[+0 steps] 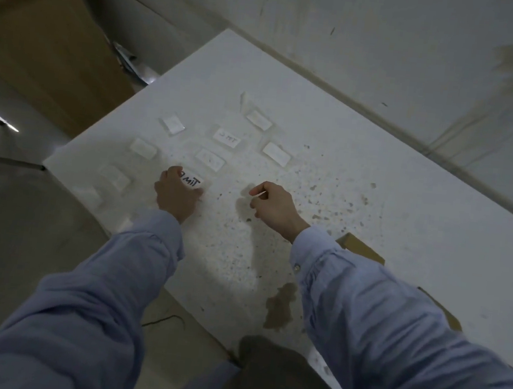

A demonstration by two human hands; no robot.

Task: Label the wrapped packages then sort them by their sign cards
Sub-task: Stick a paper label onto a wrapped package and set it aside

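Several small white wrapped packages lie in rows on the white speckled table. My left hand grips the near package, which bears a label with black handwriting. A second labelled package lies farther back, and an unlabelled one sits between them. My right hand hovers just above the table to the right and pinches a small white slip between thumb and forefinger. More plain packages lie at the left, back left and back right.
Brown cardboard pieces lie at the table's right side near my right sleeve. A brown stain marks the near edge. A large cardboard box stands beyond the table's left corner. A wall runs behind the table.
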